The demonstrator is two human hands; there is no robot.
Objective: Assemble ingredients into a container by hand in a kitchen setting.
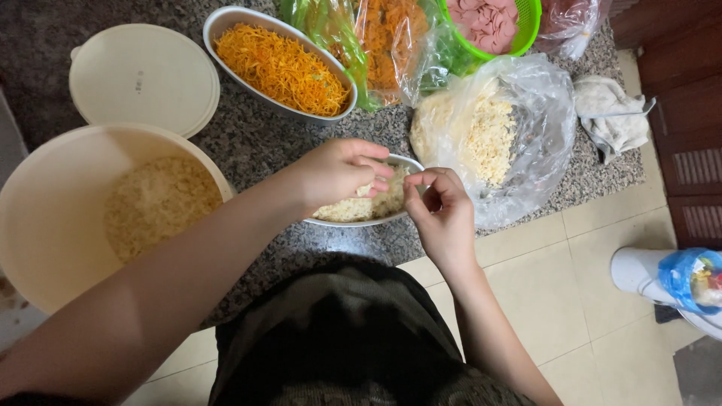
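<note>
left hand [338, 171] resting curled on pale crumbly food in small oval dish [398, 161] | right hand [440, 207] pinching bits at dish's right end | big cream bowl [45, 218] sitting left, plastic bag [526, 113] lying right on granite counter [256, 143]

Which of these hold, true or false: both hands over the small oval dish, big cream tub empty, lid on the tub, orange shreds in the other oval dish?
1. Both the left hand and right hand are at the small white oval dish of pale crumbs. True.
2. The large round cream plastic tub is empty. False: pale grated food lies in it.
3. The round cream lid sits on the tub. False: it lies beside it on the speckled stone counter.
4. The long white oval dish holds orange shreds. True.
</note>
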